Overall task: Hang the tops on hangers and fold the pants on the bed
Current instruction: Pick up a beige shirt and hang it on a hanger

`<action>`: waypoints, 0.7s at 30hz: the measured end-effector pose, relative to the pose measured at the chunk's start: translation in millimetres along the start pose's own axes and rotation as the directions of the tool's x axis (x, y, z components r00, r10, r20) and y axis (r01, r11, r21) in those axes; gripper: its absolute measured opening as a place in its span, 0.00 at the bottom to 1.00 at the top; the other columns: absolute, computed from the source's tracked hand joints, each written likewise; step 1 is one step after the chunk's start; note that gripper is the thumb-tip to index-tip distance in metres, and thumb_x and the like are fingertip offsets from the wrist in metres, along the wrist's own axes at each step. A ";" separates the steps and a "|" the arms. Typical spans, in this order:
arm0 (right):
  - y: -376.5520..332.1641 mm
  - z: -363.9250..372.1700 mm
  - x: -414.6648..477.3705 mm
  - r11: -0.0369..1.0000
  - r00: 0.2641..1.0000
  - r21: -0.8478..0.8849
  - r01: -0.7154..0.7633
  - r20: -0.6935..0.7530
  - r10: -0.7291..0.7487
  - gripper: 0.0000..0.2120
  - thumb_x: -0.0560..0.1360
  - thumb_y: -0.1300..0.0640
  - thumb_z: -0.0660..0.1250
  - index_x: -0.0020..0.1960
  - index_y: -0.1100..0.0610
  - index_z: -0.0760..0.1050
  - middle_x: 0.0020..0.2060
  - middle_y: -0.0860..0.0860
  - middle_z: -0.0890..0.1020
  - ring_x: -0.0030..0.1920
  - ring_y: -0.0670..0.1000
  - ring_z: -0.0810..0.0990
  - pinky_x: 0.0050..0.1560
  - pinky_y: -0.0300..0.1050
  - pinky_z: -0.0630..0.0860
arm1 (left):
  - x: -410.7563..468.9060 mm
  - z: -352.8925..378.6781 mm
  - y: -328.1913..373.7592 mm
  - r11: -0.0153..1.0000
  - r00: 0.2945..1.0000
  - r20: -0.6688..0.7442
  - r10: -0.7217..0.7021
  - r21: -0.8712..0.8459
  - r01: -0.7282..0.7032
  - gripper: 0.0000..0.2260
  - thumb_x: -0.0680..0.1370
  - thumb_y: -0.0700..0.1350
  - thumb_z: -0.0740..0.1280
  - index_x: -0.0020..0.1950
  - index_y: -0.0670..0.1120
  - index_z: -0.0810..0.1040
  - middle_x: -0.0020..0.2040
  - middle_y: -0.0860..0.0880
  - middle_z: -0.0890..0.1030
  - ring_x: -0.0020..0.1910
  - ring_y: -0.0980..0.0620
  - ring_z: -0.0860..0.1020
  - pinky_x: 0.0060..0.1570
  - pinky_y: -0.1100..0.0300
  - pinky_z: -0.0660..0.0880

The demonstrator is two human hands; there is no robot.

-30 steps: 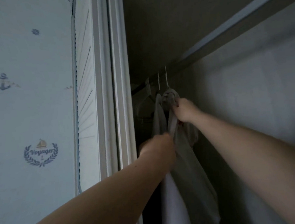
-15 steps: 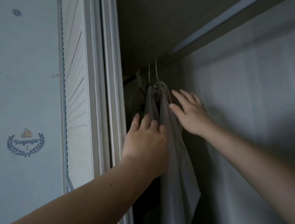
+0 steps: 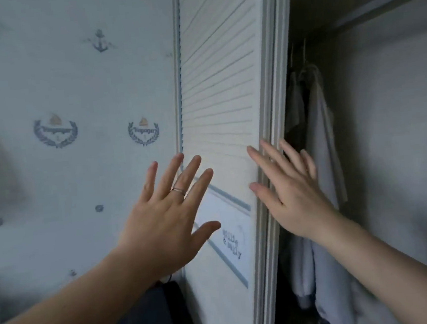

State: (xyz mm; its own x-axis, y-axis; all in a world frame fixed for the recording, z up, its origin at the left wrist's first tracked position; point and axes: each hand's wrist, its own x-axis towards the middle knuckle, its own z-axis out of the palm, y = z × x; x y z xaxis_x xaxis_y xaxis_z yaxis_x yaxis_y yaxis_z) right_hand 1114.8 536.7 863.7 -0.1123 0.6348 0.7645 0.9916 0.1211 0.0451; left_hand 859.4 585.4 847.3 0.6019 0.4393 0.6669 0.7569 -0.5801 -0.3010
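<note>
Head view: left grip (image 3: 165, 217) and right grip (image 3: 291, 193) splayed, empty; hung top (image 3: 319, 126), vertical, one o'clock from nearer right grip.

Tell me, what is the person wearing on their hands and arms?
The left forearm and right forearm are bare, with no sleeves, gloves or watch in view. The left hand wears a thin silver band ring on its ring finger. The right hand shows no ring.
</note>
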 end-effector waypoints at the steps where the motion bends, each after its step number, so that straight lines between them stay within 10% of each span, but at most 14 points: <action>1: -28.4 5.2 -9.9 0.999 0.999 0.018 0.029 0.036 -0.030 0.30 0.80 0.34 0.45 0.80 0.41 0.52 0.81 0.43 0.52 0.81 0.52 0.47 0.77 0.63 0.46 | -30.5 -1.8 -13.0 1.000 0.999 0.027 -0.021 -0.018 0.021 0.37 0.79 0.68 0.48 0.81 0.47 0.60 0.82 0.45 0.57 0.81 0.41 0.49 0.77 0.35 0.53; 13: -378.4 68.1 -120.6 0.767 0.783 0.546 0.337 0.289 -0.550 0.29 0.81 0.36 0.49 0.80 0.42 0.56 0.79 0.41 0.58 0.80 0.49 0.52 0.78 0.61 0.49 | -437.2 -85.4 -131.1 0.877 0.826 0.300 -0.477 0.104 0.468 0.35 0.80 0.67 0.56 0.82 0.50 0.58 0.83 0.48 0.56 0.82 0.42 0.48 0.77 0.34 0.52; 21: -594.6 112.5 -184.9 0.433 0.505 0.827 0.358 0.218 -0.835 0.31 0.76 0.34 0.47 0.78 0.40 0.56 0.78 0.38 0.56 0.80 0.44 0.50 0.78 0.54 0.45 | -649.1 -161.3 -126.2 0.503 0.395 0.340 -0.854 0.341 0.794 0.34 0.80 0.68 0.53 0.82 0.52 0.55 0.83 0.48 0.53 0.82 0.44 0.44 0.77 0.35 0.48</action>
State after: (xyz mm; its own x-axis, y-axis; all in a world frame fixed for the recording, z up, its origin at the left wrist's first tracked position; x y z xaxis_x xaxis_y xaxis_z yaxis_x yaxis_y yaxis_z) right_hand 538.8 433.2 623.1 -0.8987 0.3861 0.2078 0.3361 0.9110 -0.2389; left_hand 332.2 262.9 562.4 -0.3218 0.9017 0.2887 0.9457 0.2909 0.1453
